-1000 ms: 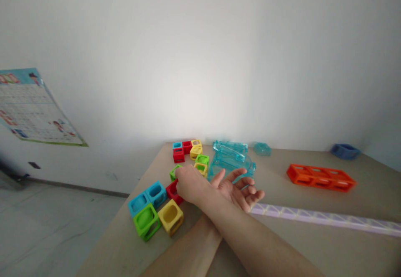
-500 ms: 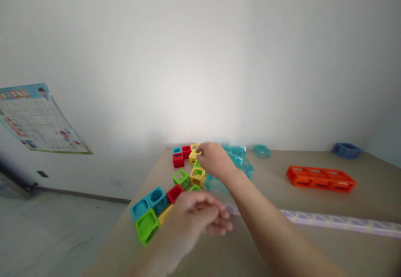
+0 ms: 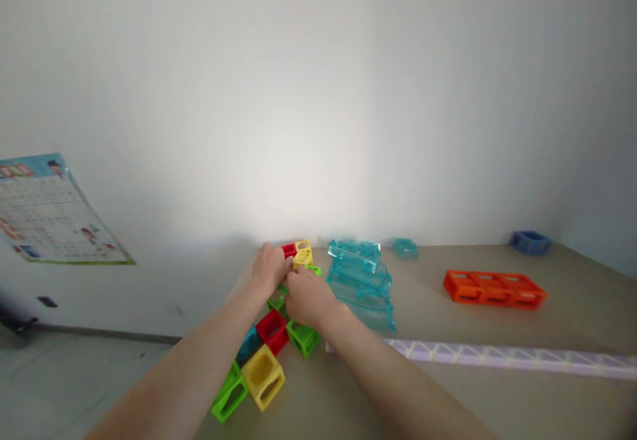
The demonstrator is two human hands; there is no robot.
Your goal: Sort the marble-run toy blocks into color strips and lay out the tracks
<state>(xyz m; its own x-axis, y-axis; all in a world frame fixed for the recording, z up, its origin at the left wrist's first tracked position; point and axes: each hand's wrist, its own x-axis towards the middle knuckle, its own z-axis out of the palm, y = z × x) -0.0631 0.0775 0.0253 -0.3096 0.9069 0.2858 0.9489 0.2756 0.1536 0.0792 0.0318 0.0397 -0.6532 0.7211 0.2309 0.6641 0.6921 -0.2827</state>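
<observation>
Now, below the pale wall [image 3: 348,95], the table [image 3: 547,407] carries a purple strip [image 3: 468,355], some clear teal plastic [image 3: 363,287] and, farther right, an orange frame [image 3: 494,294]. What has changed is the hands: half a second ago the left hand [image 3: 269,270] hung half open by the near blocks, and it has since reached forward to meet the right hand [image 3: 309,294] at the far ones. Both have bent fingers; their tips are hidden from me, so I can't tell whether either grips anything. Just past them sits a far yellow block [image 3: 302,257]; on their near side a green block [image 3: 277,300] peeks out. Closer in, a red block [image 3: 273,330] and a near yellow block [image 3: 263,370] lie untouched. That shift, I'd judge, puts both hands to work on one spot.
</observation>
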